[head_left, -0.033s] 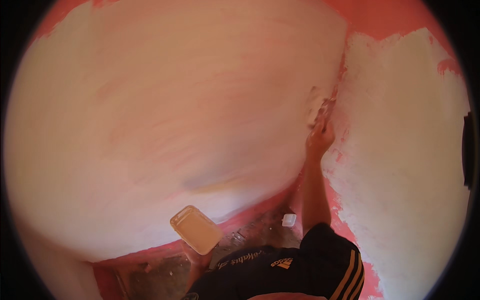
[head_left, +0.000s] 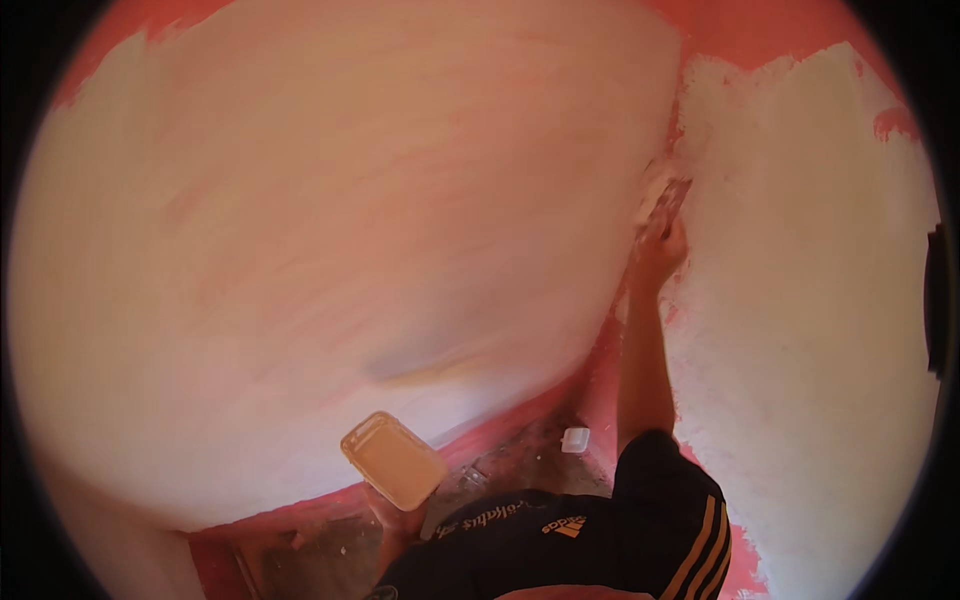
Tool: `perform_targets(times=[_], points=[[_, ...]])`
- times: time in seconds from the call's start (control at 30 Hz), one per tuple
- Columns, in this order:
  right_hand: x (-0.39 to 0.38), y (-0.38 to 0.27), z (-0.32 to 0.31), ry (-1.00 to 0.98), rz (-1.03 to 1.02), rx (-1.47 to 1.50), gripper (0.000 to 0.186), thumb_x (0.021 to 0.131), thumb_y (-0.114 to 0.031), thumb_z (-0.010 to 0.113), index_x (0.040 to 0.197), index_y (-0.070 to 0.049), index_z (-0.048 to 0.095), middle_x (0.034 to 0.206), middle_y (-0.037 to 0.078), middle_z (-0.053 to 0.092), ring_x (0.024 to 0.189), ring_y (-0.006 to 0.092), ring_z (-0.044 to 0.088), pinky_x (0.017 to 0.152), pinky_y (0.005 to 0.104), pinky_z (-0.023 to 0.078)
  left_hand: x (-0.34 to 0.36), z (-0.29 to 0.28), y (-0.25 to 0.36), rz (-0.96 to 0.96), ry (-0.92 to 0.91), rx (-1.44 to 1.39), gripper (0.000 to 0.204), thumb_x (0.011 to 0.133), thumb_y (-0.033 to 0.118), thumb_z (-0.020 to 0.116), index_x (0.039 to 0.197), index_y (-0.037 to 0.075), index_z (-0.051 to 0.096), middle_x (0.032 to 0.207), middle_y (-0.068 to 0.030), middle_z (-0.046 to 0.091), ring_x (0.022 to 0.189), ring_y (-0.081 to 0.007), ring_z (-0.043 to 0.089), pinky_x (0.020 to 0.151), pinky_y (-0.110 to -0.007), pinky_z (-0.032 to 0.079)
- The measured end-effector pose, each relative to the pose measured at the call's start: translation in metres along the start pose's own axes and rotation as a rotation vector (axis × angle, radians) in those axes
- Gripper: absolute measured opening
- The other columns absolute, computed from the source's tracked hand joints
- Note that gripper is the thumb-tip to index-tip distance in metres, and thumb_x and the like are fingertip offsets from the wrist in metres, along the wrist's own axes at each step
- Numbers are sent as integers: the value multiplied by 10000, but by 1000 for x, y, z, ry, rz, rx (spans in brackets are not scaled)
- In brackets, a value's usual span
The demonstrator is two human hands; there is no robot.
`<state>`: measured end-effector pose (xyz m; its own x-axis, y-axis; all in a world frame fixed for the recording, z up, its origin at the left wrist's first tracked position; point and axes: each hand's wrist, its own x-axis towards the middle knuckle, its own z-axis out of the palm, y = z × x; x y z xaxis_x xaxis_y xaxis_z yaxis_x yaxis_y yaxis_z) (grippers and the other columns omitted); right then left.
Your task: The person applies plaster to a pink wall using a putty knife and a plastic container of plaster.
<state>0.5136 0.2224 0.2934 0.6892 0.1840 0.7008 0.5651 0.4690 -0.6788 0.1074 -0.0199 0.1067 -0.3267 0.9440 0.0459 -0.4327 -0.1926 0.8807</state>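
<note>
My right hand (head_left: 662, 246) grips a flat, paint-smeared applicator (head_left: 664, 200), whose exact kind I cannot make out, at the corner between the large whitened wall (head_left: 420, 200) and the right-hand wall (head_left: 800, 280). Pink shows through along that corner and faintly across the large wall. Low at centre, my left hand (head_left: 395, 515) holds a shallow rectangular plastic tray (head_left: 393, 458) of cream-coloured paint, its fingers mostly behind the tray.
A small white container (head_left: 575, 440) lies on the dirty, debris-strewn floor (head_left: 530, 460) near the corner. An unpainted pink band (head_left: 590, 370) runs along the bottom of the walls, and more pink borders their tops. A dark object (head_left: 935, 300) sits at the right rim.
My right hand and the applicator have shifted up and to the right along the corner. My left hand and the tray are nearly still.
</note>
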Motion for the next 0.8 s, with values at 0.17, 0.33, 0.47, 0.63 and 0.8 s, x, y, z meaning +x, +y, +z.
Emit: perform_targets(times=[0.17,0.33,0.47,0.63,0.8], points=[[201,93,34,91,-195,-43,343,991,-239,571,767,22,580,659,148,613,564,269,598,555,391,472,13,144,-67,20,15,-71,373,762,-7,795,1105,50,660,959,-55,687,827,-178,657,698,-345,570],[303,188,90,140,-500,-243,214,947,-174,595,891,21,662,648,149,582,558,253,562,572,384,467,23,246,-112,-254,153,-644,430,822,20,760,1219,36,594,1044,-89,663,844,-214,660,690,-368,580],[306,199,112,106,-557,-170,142,901,-127,586,868,-9,658,718,115,613,648,258,596,628,400,481,38,278,-170,-202,155,-543,422,845,4,739,1230,24,570,1056,-113,648,843,-227,660,663,-381,581],[206,80,140,27,-943,254,259,828,-16,640,1079,-4,705,898,93,653,682,241,584,594,331,472,52,304,-190,112,0,42,343,898,38,688,1219,14,566,1048,-126,643,836,-236,666,635,-389,580],[154,44,157,-117,-788,731,139,820,-80,696,927,4,668,830,110,616,663,263,587,616,357,527,63,324,-184,-40,46,-296,309,922,66,667,1208,9,568,1021,-114,642,826,-229,665,644,-375,577]])
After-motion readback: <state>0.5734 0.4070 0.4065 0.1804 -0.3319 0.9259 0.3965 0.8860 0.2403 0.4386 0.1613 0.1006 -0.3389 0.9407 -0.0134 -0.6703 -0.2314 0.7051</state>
